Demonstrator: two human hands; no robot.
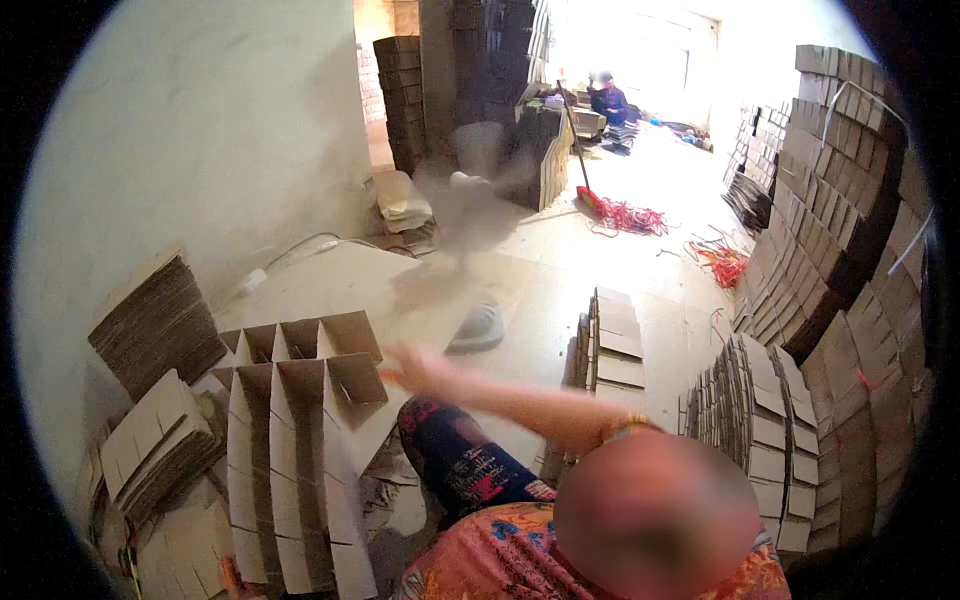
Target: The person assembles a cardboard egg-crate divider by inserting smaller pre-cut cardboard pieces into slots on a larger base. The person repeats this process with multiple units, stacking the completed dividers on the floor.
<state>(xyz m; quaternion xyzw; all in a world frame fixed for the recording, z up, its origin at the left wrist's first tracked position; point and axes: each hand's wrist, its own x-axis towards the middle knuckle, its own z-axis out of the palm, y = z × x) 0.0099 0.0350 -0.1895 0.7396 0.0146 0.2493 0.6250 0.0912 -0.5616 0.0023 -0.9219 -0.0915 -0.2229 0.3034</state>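
Cardboard divider grid at left in the head view, just left of the blurred right hand, its lower end beside the mostly hidden left hand, whether either pinches it impossible to tell.

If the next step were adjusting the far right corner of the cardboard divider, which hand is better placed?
Probably the right hand: though blurred, it is right by that corner of the cardboard divider. The left hand, mostly out of sight, is down at the near end.
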